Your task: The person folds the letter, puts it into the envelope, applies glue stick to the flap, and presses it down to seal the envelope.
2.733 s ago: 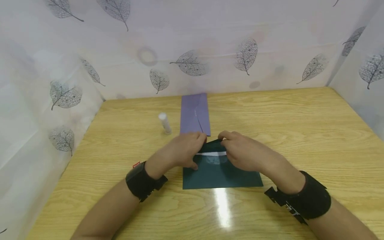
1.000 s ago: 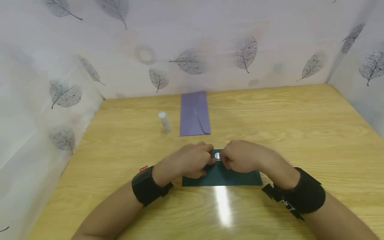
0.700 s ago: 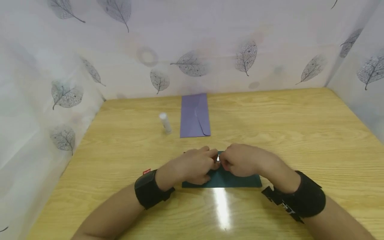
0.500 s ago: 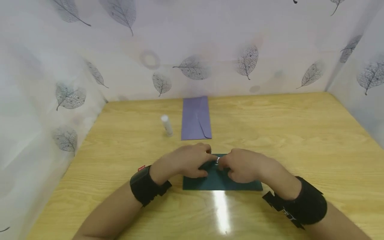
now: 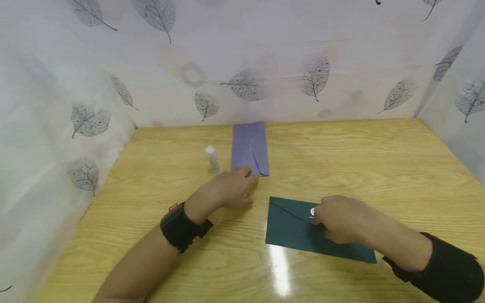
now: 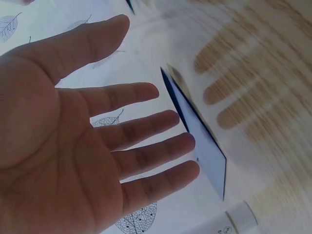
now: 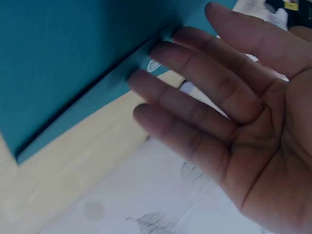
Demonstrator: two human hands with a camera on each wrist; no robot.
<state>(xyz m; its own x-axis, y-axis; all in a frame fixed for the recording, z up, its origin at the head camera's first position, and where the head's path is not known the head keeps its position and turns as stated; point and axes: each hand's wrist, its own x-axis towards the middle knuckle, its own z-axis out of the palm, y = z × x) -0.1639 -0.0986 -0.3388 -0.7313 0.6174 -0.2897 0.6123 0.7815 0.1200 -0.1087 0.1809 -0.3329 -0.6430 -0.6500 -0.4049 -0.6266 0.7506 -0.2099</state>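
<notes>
My right hand point(image 5: 342, 219) lies over the dark green envelope point(image 5: 288, 225), its fingertips at the flap beside a round silver-white sticker point(image 5: 312, 212). In the right wrist view the fingers point(image 7: 195, 102) are loosely extended, pinching nothing. The flap is folded down, and the hand covers part of it. My left hand point(image 5: 231, 187) hovers at the near end of the purple envelope point(image 5: 246, 147), its fingers point(image 6: 146, 131) spread and straight with nothing in the palm. That envelope lies lengthwise toward the back edge, its flap along the right side.
A white glue-stick-like tube point(image 5: 213, 158) stands left of the purple envelope. The wooden table point(image 5: 360, 164) meets a pale leaf-printed cloth point(image 5: 273, 54) at the back and sides. Light glares off the wood below the green envelope.
Both hands pressed at the sticker on the green envelope's flap. Since then my left hand has moved off toward the purple envelope, while the green envelope has slid right and turned slightly under my right hand.
</notes>
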